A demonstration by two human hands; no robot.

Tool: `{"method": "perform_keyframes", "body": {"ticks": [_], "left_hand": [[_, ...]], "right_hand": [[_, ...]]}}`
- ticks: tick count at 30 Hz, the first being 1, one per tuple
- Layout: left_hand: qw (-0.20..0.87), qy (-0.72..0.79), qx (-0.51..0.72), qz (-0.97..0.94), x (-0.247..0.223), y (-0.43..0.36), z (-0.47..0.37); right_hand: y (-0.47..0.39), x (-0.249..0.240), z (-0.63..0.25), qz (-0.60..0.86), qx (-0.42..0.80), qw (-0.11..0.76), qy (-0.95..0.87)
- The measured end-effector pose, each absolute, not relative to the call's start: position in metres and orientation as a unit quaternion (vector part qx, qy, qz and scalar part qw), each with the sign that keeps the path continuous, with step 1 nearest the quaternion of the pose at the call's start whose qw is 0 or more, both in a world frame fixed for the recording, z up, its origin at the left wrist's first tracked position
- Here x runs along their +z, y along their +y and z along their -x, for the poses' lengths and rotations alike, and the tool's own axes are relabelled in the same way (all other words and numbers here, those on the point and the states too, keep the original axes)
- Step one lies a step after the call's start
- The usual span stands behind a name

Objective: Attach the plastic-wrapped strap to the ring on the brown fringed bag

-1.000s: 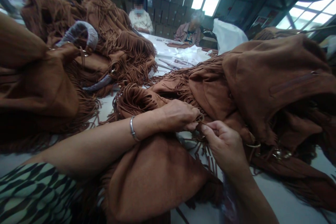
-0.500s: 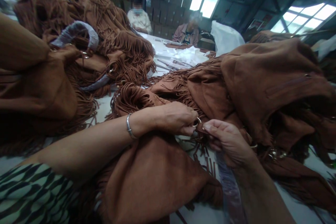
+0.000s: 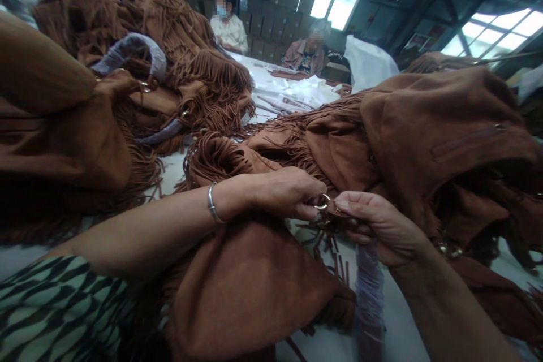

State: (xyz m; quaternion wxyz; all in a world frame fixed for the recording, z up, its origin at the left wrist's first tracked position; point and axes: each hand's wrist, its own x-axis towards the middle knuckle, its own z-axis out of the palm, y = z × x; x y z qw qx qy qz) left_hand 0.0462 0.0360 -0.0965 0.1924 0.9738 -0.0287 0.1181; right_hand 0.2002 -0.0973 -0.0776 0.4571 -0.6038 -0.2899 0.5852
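1. My left hand (image 3: 292, 192) was pinched closed at a metal ring (image 3: 324, 202), thumb underneath, seemingly to steady it.
2. My right hand (image 3: 369, 215) had the brown strap end (image 3: 336, 209) nipped between thumb and finger, other fingers curled in. Ring and strap end met between my hands; whether the strap was looped through, I couldn't tell. Facing grips probably let me work both against each other.
3. Below my right hand hung a plastic-wrapped strap (image 3: 370, 294), the wrapping likely there against scuffs.
4. The near brown bag (image 3: 246, 288) lay under my left forearm, slumped on the white table (image 3: 407, 317).
5. More fringed bags were heaped to the right (image 3: 424, 119) and far left (image 3: 190, 68), perhaps for easy reach; one on the left had a wrapped handle (image 3: 127, 48).
6. At the far end sat two people, before stacked boxes (image 3: 280, 11).
7. I could read no brand or label; marks on the boxes were too small.
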Motion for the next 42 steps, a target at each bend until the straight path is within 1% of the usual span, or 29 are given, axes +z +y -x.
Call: {"method": "perform_keyframes", "body": {"ticks": [5,11,14,16,19,22,26,28,30,33,35,39,42], "left_hand": [[0.236,-0.042,0.125,-0.963,-0.095,0.032,-0.047],[0.193,-0.016,0.104,-0.976,-0.082,0.025,-0.046],[0.220,-0.020,0.085,-0.972,-0.079,0.025,-0.044],[0.229,-0.025,0.092,-0.969,-0.081,0.027,-0.044],[0.203,-0.033,0.132,-0.970,-0.088,0.030,-0.047],[0.187,-0.022,0.151,-0.970,-0.093,0.034,-0.050],[0.224,0.038,0.138,-0.964,-0.089,0.040,-0.046],[0.244,0.057,0.130,-0.959,-0.084,0.043,-0.045],[0.248,0.060,0.123,-0.959,-0.080,0.047,-0.048],[0.216,0.066,0.120,-0.967,-0.072,0.056,-0.061],[0.178,0.077,0.099,-0.976,-0.063,0.063,-0.071],[0.054,0.154,0.018,-0.986,-0.026,0.079,-0.081],[-0.023,0.202,0.021,-0.979,0.002,0.091,-0.080]], "right_hand": [[-0.095,-0.081,-0.206,0.568,0.618,0.461,-0.288],[-0.090,-0.078,-0.208,0.581,0.602,0.466,-0.288],[-0.089,-0.075,-0.208,0.582,0.603,0.457,-0.298],[-0.086,-0.074,-0.208,0.584,0.606,0.448,-0.303],[-0.079,-0.075,-0.204,0.583,0.607,0.443,-0.309],[-0.076,-0.073,-0.200,0.583,0.572,0.464,-0.342],[-0.096,-0.058,-0.207,0.602,0.463,0.495,-0.422],[-0.117,-0.053,-0.213,0.639,0.412,0.477,-0.441],[-0.140,-0.056,-0.217,0.677,0.396,0.431,-0.446],[-0.164,-0.073,-0.216,0.699,0.422,0.367,-0.446],[-0.167,-0.084,-0.213,0.706,0.442,0.363,-0.418],[-0.147,-0.087,-0.209,0.678,0.481,0.443,-0.336],[-0.120,-0.079,-0.210,0.634,0.507,0.495,-0.310]]}}
